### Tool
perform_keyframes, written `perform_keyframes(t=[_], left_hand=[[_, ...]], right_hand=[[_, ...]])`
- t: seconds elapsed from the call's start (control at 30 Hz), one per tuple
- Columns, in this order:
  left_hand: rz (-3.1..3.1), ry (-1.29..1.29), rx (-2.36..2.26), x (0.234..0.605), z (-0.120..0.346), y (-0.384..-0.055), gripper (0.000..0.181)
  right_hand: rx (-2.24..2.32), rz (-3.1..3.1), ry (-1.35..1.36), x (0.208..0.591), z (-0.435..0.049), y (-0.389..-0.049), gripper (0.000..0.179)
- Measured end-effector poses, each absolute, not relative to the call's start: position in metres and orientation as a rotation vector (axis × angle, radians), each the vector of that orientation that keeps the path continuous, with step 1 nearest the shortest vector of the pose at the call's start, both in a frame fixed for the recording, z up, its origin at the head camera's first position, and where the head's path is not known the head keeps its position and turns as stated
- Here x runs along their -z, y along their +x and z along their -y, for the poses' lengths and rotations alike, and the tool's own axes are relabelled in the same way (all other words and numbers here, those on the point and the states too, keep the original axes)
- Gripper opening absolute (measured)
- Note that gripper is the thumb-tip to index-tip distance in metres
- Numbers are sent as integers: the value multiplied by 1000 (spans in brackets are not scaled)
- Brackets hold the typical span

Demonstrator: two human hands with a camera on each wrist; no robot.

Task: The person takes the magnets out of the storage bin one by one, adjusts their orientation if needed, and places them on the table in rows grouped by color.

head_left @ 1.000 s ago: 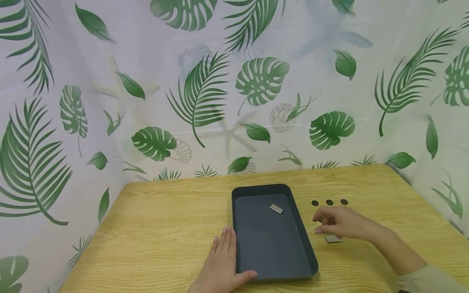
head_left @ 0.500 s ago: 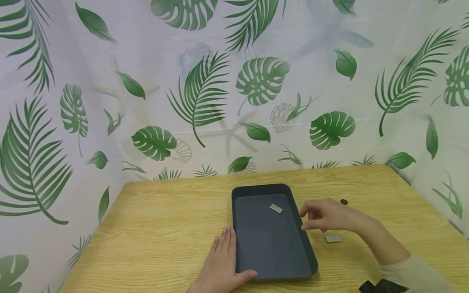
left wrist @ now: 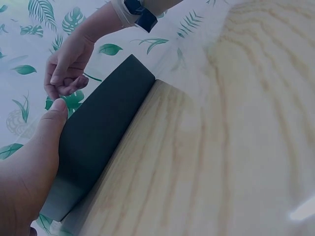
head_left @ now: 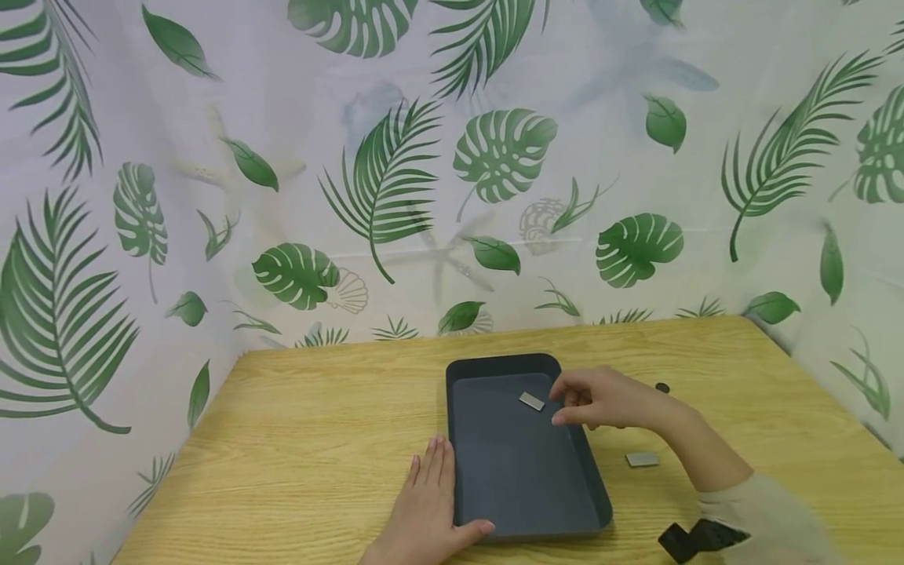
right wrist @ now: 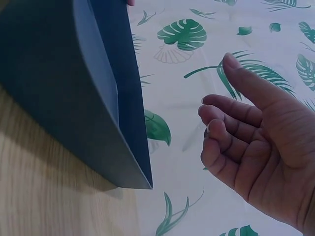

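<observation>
A dark grey rectangular tray [head_left: 523, 471] lies on the table, with a small silver rectangular plate [head_left: 532, 402] inside near its far end. My left hand [head_left: 424, 506] rests along the tray's left side, fingers straight and thumb over the near left corner. Above the tray's right rim hovers my right hand [head_left: 600, 399], its fingers loosely bent and the thumb apart from them, close to the silver plate. In the right wrist view the right hand [right wrist: 261, 142] shows no clear object in its grasp; a dark spot between the fingertips is too small to identify.
Right of the tray lies a second silver plate [head_left: 641, 460]. A black disc [head_left: 662, 388] shows beyond the right wrist; the right hand covers the table area beside it. The wooden table [head_left: 318, 439] meets a leaf-patterned cloth [head_left: 395, 196] behind.
My right hand has moved left, from above the table by the second silver plate to over the tray's right rim. The left hand and both silver plates have stayed put.
</observation>
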State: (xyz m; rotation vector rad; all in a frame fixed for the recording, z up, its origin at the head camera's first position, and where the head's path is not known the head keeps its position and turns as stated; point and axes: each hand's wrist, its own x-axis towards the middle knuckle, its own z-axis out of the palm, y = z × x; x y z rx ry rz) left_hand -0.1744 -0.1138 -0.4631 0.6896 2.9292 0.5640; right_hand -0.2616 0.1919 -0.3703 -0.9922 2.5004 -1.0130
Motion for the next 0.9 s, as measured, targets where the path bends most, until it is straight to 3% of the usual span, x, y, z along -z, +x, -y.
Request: perform_keyframes(t=[0.67,0.9], left_hand=[[-2927,674,-574,464,114,-175,104],[-2920,664,-579,464,112,-175,105]], right_hand=[[989,-2559,-1079,363,-152,-278,33],[1060,-2655,-1170,372,-144,-284,23]])
